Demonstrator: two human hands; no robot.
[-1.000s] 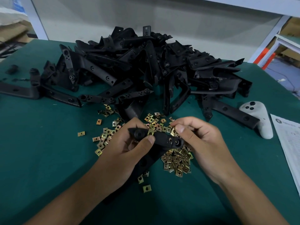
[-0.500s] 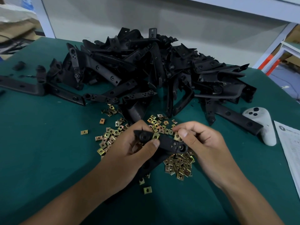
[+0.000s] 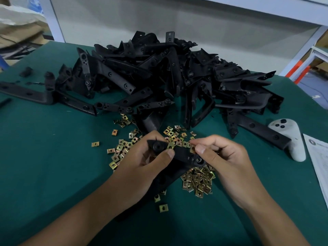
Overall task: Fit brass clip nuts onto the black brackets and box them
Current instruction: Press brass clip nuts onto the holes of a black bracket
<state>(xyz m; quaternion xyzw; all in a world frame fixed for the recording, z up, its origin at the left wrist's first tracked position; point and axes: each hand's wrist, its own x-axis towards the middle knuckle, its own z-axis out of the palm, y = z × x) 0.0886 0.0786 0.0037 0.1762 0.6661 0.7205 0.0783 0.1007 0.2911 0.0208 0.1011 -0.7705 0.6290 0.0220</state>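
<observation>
Green table — left hand grips one bracket; right hand pinches one clip nut.

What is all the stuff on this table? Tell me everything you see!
table: one, green top, under everything.
bracket pile: many, black, heaped at the back middle.
held bracket: one, black, between both hands.
clip nuts: many, brass, scattered in front of the pile.
controller: one, white, right side.
paper sheet: one, white, far right edge.
left hand: one, grips the bracket's left end.
right hand: one, pinches a brass nut at the bracket's right end.
</observation>
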